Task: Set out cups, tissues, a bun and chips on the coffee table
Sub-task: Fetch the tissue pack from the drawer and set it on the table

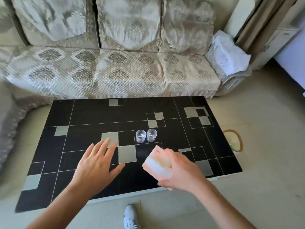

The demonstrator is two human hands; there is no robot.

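Two clear glass cups stand upright side by side near the middle of the black coffee table, which has grey squares and thin white lines. My right hand grips a pale orange-and-white pack of tissues just above the table, in front of the cups. My left hand hovers flat over the table to the left of the pack, fingers spread, holding nothing. No bun or chips are in view.
A patterned beige sofa runs behind the table. A white bag lies on its right end. A tan loop lies on the floor right of the table. My shoe is at the table's near edge.
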